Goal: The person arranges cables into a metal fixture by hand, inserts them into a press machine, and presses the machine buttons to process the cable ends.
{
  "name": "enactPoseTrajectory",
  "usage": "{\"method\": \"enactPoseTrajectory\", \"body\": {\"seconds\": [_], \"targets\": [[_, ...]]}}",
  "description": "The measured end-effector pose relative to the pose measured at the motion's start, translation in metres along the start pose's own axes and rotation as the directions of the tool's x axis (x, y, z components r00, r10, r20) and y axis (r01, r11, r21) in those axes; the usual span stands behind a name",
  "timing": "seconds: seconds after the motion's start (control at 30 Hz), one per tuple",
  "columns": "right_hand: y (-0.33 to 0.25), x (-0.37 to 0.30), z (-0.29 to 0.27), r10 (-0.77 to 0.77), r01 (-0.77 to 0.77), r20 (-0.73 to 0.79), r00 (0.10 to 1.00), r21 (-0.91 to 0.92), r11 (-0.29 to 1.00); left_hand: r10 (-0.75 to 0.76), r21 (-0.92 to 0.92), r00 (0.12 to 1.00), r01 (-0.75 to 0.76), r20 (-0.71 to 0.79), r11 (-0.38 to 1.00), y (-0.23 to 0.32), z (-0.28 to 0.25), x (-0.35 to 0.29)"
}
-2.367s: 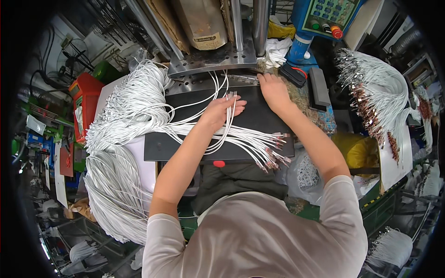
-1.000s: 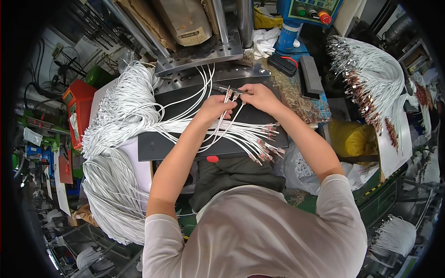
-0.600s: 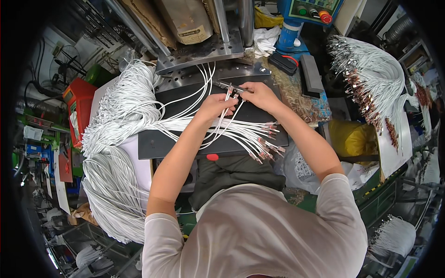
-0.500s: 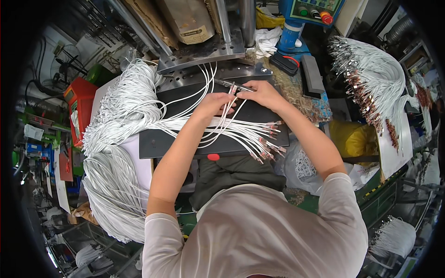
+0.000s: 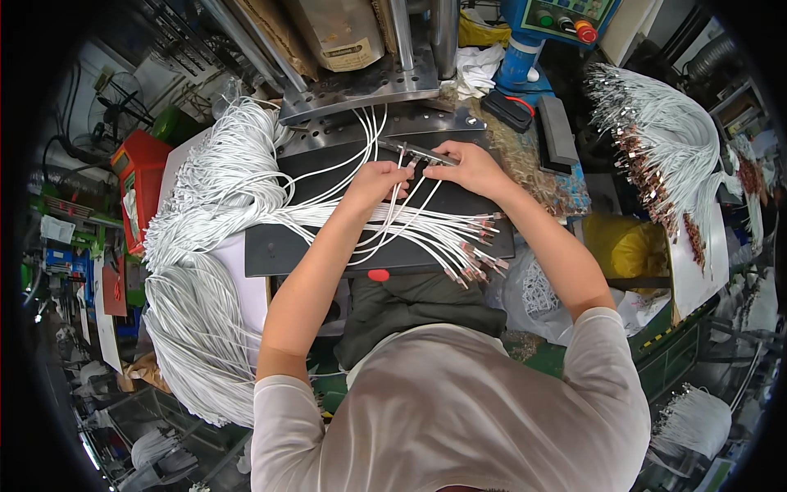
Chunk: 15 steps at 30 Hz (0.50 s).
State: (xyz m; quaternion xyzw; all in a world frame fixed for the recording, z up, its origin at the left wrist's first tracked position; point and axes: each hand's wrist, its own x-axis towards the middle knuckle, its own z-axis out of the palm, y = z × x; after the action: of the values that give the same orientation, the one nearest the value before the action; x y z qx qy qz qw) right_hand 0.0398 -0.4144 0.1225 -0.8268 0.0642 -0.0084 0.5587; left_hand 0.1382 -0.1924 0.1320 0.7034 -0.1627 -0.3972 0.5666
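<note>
At the far side of the black work board [image 5: 283, 256], my left hand [image 5: 381, 184] is closed in a pinch on a white cable [image 5: 397, 199] near its connector end. My right hand [image 5: 469, 169] is closed at the right end of a narrow metal bar [image 5: 422, 152], thumb and fingers pressed on it. Small plugs sit at the bar between both hands; my fingers partly cover them. Below the hands lies a fanned bundle of white cables [image 5: 426, 243] with reddish and clear connector ends pointing right. A few more cables [image 5: 366, 135] run up from the bundle past my left hand.
A metal press plate [image 5: 361, 97] with upright rods stands just beyond the board. Thick heaps of white cable [image 5: 238, 156] lie at left beside a red machine [image 5: 138, 176]. On the right are a grey block [image 5: 555, 134], a black-and-red item [image 5: 508, 111] and a hanging cable bunch [image 5: 656, 123].
The cable ends between my hands have shifted slightly and lie closer to the metal bar. My right hand has moved a little to the right; the cable bundle below stays put.
</note>
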Motion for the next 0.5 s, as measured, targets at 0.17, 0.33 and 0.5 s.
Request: {"method": "enactPoseTrajectory", "body": {"seconds": [0.17,0.33,0.5], "targets": [[0.001,0.0,-0.004,0.029,-0.028,0.012,1.0,-0.031,0.999,-0.035,-0.065,0.996,0.029,-0.087,0.997,0.019,0.008,-0.012],[0.018,0.009,-0.003,0.005,0.002,-0.09,0.996,0.075,0.997,-0.054,-0.03,0.996,0.051,-0.078,0.998,0.006,-0.02,-0.003],[0.018,0.01,-0.005,0.031,-0.028,-0.036,0.999,0.076,0.997,-0.021,0.118,0.998,0.027,-0.053,0.993,0.001,-0.021,-0.01]]}}
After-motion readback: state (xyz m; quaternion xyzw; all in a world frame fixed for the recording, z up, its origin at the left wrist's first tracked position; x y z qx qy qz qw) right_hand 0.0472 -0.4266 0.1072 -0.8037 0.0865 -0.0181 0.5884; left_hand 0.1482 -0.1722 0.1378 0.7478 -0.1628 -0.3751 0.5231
